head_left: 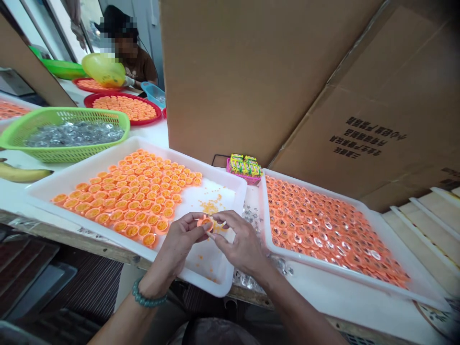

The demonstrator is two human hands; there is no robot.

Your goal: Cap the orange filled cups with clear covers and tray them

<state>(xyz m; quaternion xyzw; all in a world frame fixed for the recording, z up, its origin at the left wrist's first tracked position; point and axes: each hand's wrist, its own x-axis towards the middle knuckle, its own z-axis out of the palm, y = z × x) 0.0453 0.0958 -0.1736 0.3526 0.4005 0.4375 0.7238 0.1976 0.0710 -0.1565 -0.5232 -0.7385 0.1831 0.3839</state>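
A small orange plastic cup (pixel 205 223) is held up between both hands above the near right part of a white tray (pixel 235 201). My left hand (pixel 181 242) is closed, with thumb and fingers pinching the cup's left side. From the other side, my right hand (pixel 242 242) has its thumb and index finger at the cup's right edge; whether a lid is between them is too small to tell. Many similar orange cups (pixel 132 203) with yellow-orange contents cover the tray's left part. Loose yellow-orange bits (pixel 212 205) lie scattered beneath my hands.
Right of me, another white tray (pixel 264 215) holds orange pieces with shiny tops. Clear plastic pieces (pixel 247 280) lie between the trays. Behind are a pink basket (pixel 253 180) of small yellow-green packets, a green basket (pixel 39 153), a banana (pixel 21 173), cardboard (pixel 251 81) and a co-worker (pixel 143 67).
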